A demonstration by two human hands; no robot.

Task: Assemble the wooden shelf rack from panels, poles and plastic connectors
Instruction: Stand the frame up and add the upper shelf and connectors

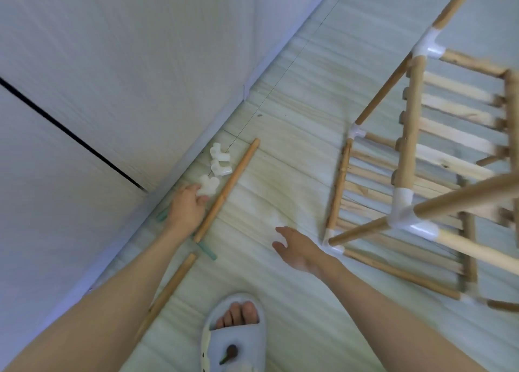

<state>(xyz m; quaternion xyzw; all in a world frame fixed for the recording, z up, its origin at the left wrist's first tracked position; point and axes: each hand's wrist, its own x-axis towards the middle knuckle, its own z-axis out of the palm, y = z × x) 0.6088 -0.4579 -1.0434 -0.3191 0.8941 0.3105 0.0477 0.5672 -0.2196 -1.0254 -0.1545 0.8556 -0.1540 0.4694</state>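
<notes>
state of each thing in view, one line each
left hand: fingers touching the nearest white connector
right hand: open, holds nothing
other connectors: loose on floor
long pole: lying loose
short pole: lying loose
rack: partly assembled

Soft, even, cool-tinted light, faint shadows; slight motion blur throughout, wide-angle bending at edges.

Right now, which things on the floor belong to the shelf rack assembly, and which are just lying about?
Part of the job:
- partly built shelf rack
- loose white plastic connectors, the nearest touched by the left hand
- long wooden pole
- second wooden pole

Just there:
- green stick under the long pole, purpose unclear
- slipper
- right hand, hovering and holding nothing
</notes>
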